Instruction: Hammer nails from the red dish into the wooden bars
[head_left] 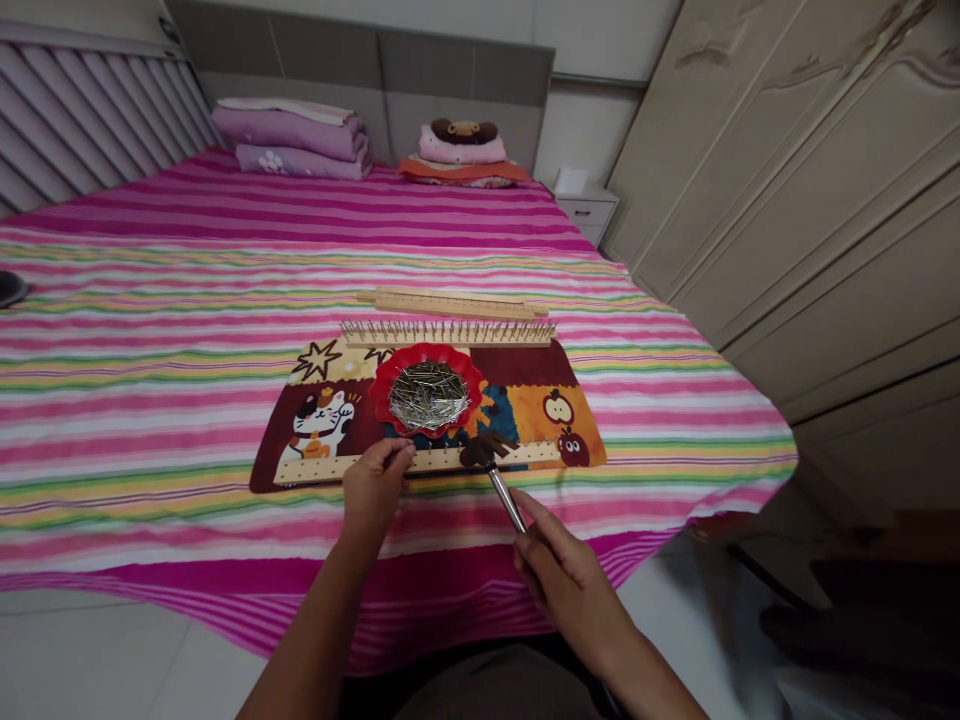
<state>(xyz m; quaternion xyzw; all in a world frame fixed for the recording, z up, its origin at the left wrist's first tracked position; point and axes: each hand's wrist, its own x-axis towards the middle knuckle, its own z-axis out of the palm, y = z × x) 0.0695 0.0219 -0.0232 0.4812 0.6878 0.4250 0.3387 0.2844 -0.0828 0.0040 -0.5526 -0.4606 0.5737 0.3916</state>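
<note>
My right hand [566, 575] is wrapped around the shiny metal handle of a hammer [507, 497]. The hammer's dark head hovers over or rests on a pale wooden strip [315, 470] with a row of small holes; which of the two, I cannot tell. At the strip's middle, my left hand [375, 485] has thumb and forefinger pinched together, and whatever is between them is too small to make out. Just right of those fingertips, a few thin nails seem to stand in the strip. Beyond it sits a red scalloped bowl [380, 405] full of loose nails [429, 395].
Behind the bowl lies a wooden strip bristling with upright nails [450, 333]. Farther back are stacked bare strips [454, 302]. A patterned mat [262, 455] lies beneath the work on a striped bedspread [150, 400]. Folded bedding [292, 140] and a wardrobe [795, 180] stand beyond.
</note>
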